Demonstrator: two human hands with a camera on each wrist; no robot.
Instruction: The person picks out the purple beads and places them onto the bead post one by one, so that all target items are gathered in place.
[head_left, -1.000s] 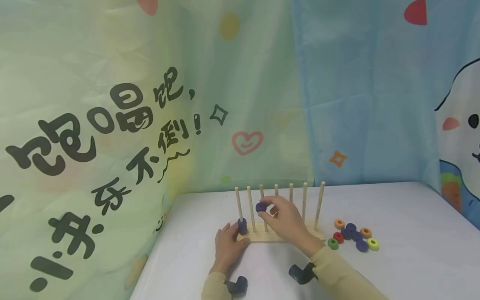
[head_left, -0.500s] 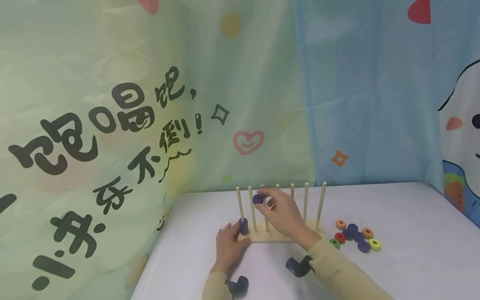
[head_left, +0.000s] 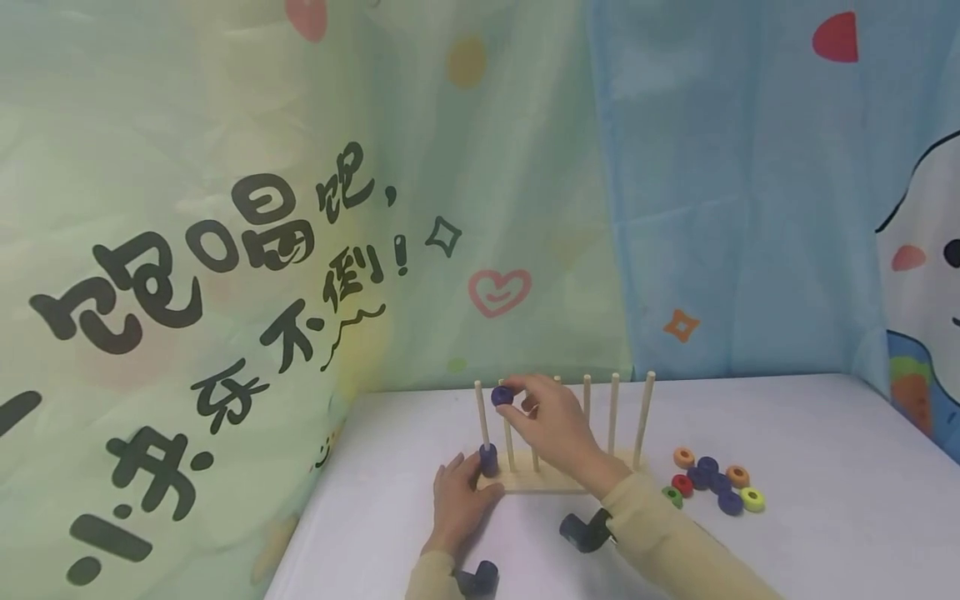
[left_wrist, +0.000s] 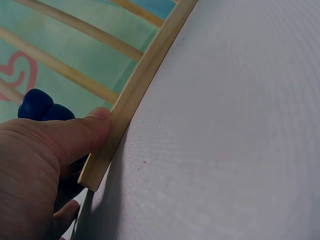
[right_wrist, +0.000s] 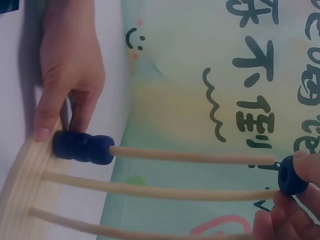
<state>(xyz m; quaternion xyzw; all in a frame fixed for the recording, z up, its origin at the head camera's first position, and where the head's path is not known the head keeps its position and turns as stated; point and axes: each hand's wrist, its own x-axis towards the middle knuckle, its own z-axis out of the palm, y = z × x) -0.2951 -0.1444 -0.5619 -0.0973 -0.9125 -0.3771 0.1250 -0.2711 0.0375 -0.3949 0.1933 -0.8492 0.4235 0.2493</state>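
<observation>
I see the right hand pinching a blue bead just beside the tips of two pegs; the left hand holds the base by its end edge, next to stacked blue beads.

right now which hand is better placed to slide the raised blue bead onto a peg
Probably the right hand: it pinches the blue bead near the tops of the leftmost pegs. The left hand holds the wooden base down low, so it seems better for steadying.
</observation>
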